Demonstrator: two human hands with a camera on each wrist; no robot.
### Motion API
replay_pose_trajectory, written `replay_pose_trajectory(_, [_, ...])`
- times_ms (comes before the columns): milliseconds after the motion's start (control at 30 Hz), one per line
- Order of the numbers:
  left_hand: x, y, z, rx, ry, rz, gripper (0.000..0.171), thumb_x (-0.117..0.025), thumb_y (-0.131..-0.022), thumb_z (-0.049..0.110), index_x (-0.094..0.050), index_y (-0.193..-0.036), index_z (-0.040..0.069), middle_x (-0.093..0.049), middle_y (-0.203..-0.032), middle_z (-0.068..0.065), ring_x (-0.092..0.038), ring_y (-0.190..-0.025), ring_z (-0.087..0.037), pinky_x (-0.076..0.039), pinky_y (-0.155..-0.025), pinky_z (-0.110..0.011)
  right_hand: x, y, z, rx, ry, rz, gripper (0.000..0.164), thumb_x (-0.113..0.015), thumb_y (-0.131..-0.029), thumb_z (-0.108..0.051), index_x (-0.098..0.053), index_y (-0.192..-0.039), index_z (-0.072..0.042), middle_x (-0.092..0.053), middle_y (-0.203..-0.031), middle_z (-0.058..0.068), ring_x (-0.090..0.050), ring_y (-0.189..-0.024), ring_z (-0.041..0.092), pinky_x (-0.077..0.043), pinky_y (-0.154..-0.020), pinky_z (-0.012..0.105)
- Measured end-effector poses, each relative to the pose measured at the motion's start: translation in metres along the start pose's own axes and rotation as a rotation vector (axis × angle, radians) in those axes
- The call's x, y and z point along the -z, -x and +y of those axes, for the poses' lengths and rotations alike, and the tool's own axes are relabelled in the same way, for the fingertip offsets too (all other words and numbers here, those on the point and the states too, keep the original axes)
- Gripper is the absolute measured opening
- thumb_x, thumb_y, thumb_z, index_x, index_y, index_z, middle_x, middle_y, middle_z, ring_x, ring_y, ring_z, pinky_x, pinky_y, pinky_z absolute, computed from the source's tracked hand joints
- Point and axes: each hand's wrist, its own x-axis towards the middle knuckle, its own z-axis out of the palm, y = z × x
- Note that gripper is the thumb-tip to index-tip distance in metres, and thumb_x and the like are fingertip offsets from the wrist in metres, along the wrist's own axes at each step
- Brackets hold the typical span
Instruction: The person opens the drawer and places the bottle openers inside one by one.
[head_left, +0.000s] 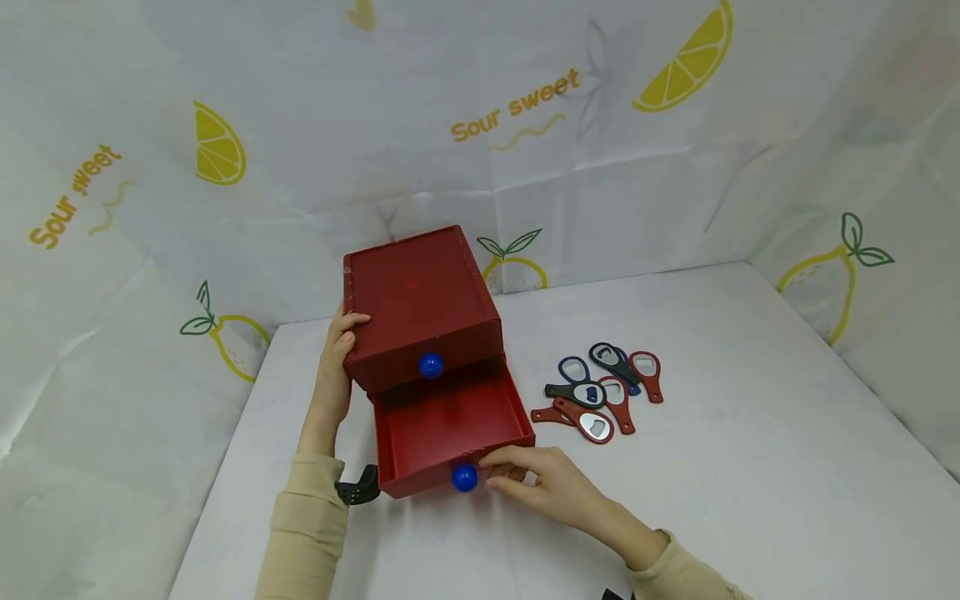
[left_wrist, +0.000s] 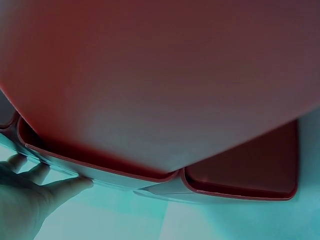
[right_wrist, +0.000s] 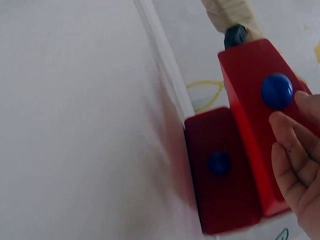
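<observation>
A red two-drawer box (head_left: pixel 416 292) stands at the back, its lower drawer (head_left: pixel 450 425) pulled out, with bare red floor showing inside. The upper drawer is closed, with a blue knob (head_left: pixel 431 365) on its front. My left hand (head_left: pixel 333 358) rests against the box's left side, fingertips over the top edge; its fingers (left_wrist: pixel 67 189) reach along the red plastic in the left wrist view. Beside the lower drawer's blue knob (head_left: pixel 464 477) is my right hand (head_left: pixel 551 483), thumb and forefinger apart. The right wrist view shows its fingertips close to that knob (right_wrist: pixel 277 91), not closed round it.
Several bottle openers (head_left: pixel 592 393) with red, blue and black handles lie in a loose pile right of the box. A white cloth covers the table (head_left: pixel 750 433), and a lemon-printed sheet (head_left: pixel 420 125) hangs behind. A black wrist device (head_left: pixel 362 487) sits by the left sleeve.
</observation>
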Motion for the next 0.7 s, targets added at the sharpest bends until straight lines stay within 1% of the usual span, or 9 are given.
replay_pose_trajectory(67, [0.000, 0.000, 0.000, 0.001, 0.003, 0.004, 0.030, -0.030, -0.094, 0.034, -0.047, -0.118, 0.028, -0.007, -0.155, 0.015, -0.018, -0.137, -0.024, -0.028, -0.098, -0.039, 0.006, 0.002, 0.005, 0.018, 0.011, -0.008, 0.020, -0.062, -0.088, -0.022, -0.065, -0.106, -0.014, -0.069, -0.085, -0.004, -0.057, -0.072, -0.001, -0.049, -0.063, 0.017])
replay_pose_trajectory(133, [0.000, 0.000, 0.001, -0.003, 0.006, 0.008, 0.030, -0.030, -0.094, 0.033, -0.048, -0.117, 0.028, -0.007, -0.156, 0.014, -0.018, -0.136, -0.023, -0.029, -0.097, -0.038, 0.013, 0.005, 0.011, 0.023, 0.022, -0.016, 0.018, -0.062, -0.088, -0.023, -0.066, -0.103, -0.014, -0.069, -0.084, -0.005, -0.057, -0.073, -0.001, -0.049, -0.062, 0.018])
replay_pose_trajectory(267, [-0.002, -0.001, 0.002, -0.007, 0.012, 0.005, 0.030, -0.030, -0.094, 0.032, -0.048, -0.118, 0.027, -0.007, -0.156, 0.014, -0.017, -0.137, -0.023, -0.028, -0.098, -0.037, 0.028, 0.012, 0.023, 0.013, 0.011, -0.033, 0.010, -0.064, -0.086, -0.023, -0.068, -0.095, -0.019, -0.069, -0.082, -0.007, -0.057, -0.074, -0.001, -0.048, -0.064, 0.020])
replay_pose_trajectory(333, [-0.002, -0.002, 0.003, -0.007, 0.012, 0.004, 0.029, -0.031, -0.094, 0.033, -0.048, -0.117, 0.028, -0.007, -0.156, 0.015, -0.016, -0.138, -0.022, -0.027, -0.099, -0.037, 0.035, 0.016, 0.031, -0.008, -0.006, -0.040, 0.007, -0.066, -0.085, -0.021, -0.068, -0.091, -0.022, -0.068, -0.081, -0.008, -0.056, -0.074, 0.000, -0.047, -0.066, 0.020])
replay_pose_trajectory(400, [-0.002, -0.002, 0.003, -0.002, 0.009, 0.008, 0.029, -0.031, -0.094, 0.033, -0.048, -0.116, 0.030, -0.008, -0.155, 0.016, -0.016, -0.138, -0.021, -0.027, -0.099, -0.037, 0.044, 0.019, 0.039, -0.054, -0.018, -0.042, 0.006, -0.068, -0.083, -0.020, -0.069, -0.087, -0.024, -0.068, -0.079, -0.009, -0.055, -0.074, 0.001, -0.046, -0.067, 0.022])
replay_pose_trajectory(500, [-0.002, -0.001, 0.002, 0.001, 0.005, 0.014, 0.029, -0.030, -0.094, 0.034, -0.048, -0.117, 0.030, -0.008, -0.155, 0.016, -0.017, -0.137, -0.022, -0.028, -0.098, -0.037, 0.057, 0.024, 0.050, -0.182, 0.008, -0.016, 0.005, -0.069, -0.082, -0.024, -0.068, -0.086, -0.027, -0.067, -0.078, -0.011, -0.056, -0.072, 0.001, -0.046, -0.066, 0.021])
replay_pose_trajectory(567, [-0.001, -0.001, 0.002, -0.001, 0.005, 0.010, 0.030, -0.030, -0.094, 0.033, -0.047, -0.118, 0.028, -0.008, -0.155, 0.015, -0.018, -0.136, -0.022, -0.029, -0.098, -0.037, 0.065, 0.026, 0.057, -0.262, 0.064, 0.015, 0.004, -0.068, -0.083, -0.027, -0.067, -0.087, -0.027, -0.067, -0.079, -0.012, -0.056, -0.072, 0.000, -0.047, -0.066, 0.021])
replay_pose_trajectory(633, [-0.001, 0.000, 0.001, -0.003, -0.001, 0.007, 0.031, -0.030, -0.094, 0.033, -0.047, -0.119, 0.027, -0.008, -0.155, 0.015, -0.018, -0.136, -0.023, -0.029, -0.097, -0.037, 0.072, 0.028, 0.064, -0.326, 0.132, 0.047, 0.010, -0.068, -0.083, -0.030, -0.068, -0.090, -0.023, -0.066, -0.081, -0.011, -0.055, -0.071, -0.001, -0.046, -0.064, 0.021])
replay_pose_trajectory(700, [-0.001, 0.000, 0.000, -0.005, -0.004, 0.004, 0.031, -0.030, -0.094, 0.032, -0.046, -0.120, 0.026, -0.007, -0.155, 0.015, -0.018, -0.136, -0.023, -0.029, -0.098, -0.038, 0.077, 0.031, 0.069, -0.368, 0.208, 0.073, 0.016, -0.068, -0.083, -0.031, -0.068, -0.093, -0.020, -0.065, -0.082, -0.010, -0.055, -0.072, -0.001, -0.046, -0.064, 0.021])
